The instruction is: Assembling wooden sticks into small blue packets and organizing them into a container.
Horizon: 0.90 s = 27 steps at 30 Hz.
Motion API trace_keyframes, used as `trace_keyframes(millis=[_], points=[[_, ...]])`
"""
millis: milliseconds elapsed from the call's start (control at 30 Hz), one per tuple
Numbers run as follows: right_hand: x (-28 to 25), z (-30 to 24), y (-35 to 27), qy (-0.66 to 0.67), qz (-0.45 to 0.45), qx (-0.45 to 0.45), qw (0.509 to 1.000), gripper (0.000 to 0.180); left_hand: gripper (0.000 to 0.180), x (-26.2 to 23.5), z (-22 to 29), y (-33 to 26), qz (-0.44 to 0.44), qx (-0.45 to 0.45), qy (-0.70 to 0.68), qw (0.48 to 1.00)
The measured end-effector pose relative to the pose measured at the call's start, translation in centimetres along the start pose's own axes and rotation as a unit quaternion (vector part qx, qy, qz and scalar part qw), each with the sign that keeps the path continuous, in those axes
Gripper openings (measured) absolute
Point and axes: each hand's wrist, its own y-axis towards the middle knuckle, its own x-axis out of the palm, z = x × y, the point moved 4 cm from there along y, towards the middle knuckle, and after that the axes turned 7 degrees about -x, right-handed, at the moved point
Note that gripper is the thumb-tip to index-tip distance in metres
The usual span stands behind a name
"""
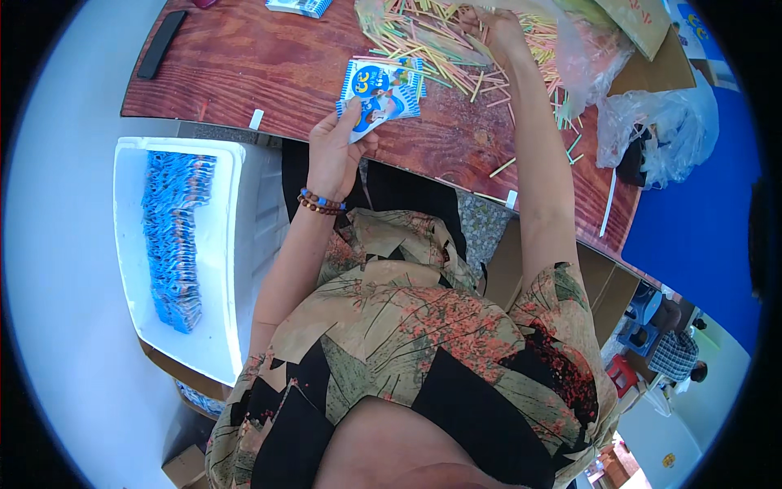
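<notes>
Blue-and-white flat film packet (381, 110) pinched in the left grip (332, 155), thin pastel sticks (444, 53) at the right grip (498, 39)

The packet sits over the near edge of the dark-red wood-grained surface (236, 69). The left grip is narrow on its near-left part, thumb on top, fingers curled below. Just beyond the packet lies a second blue-and-white film packet (414, 67), partly covered. The right grip is to the packet's far right, fingertips among the sticks; whether it has closed on any, I cannot tell. A white foam box (230, 244) holding a row of blue packets stands to the near left of the packet.

The packet looks very light and limp, its glossy film probably slippery; a thumb pinch near the edge suits it, without squeezing the middle. The sticks look light, stiff and likely brittle, so a small aligned bundle is best taken softly around mid-length, with no bending.
</notes>
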Motion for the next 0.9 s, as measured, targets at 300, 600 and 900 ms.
trace_keyframes(millis=[300, 600, 900], points=[[1.4, -2.5, -4.1, 0.178, 0.11, 0.029, 0.978, 0.057, 0.021, 1.1, -0.5, 1.0, -0.018, -0.006, -0.022, 1.0], [4.2, -2.3, -8.7, 0.23, -0.076, -0.021, 0.97, 0.025, 0.024, 1.3, -0.8, 1.4, -0.027, 0.012, -0.055, 0.998], [10.3, -6.9, -16.0, 0.174, 0.005, -0.218, 0.96, 0.028, 0.024, 3.4, -0.8, 1.5, -0.053, 0.051, -0.072, 0.995]])
